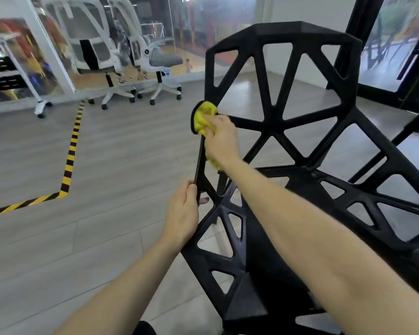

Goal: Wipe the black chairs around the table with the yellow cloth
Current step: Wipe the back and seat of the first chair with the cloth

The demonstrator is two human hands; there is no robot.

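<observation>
A black chair (298, 141) with an open triangular lattice back and seat fills the right half of the view. My right hand (219, 140) grips the bunched yellow cloth (202, 118) and presses it against the left edge of the chair's back. Lower down, my left hand (183, 213) holds the chair's left edge where back and seat meet, with the thumb on the near side and a fingertip showing behind the frame.
Two white office chairs (121, 54) on castors stand at the back left before a glass wall. Yellow-and-black tape (70, 160) runs across the grey wood floor. A black-framed glass partition (397, 44) stands at the right.
</observation>
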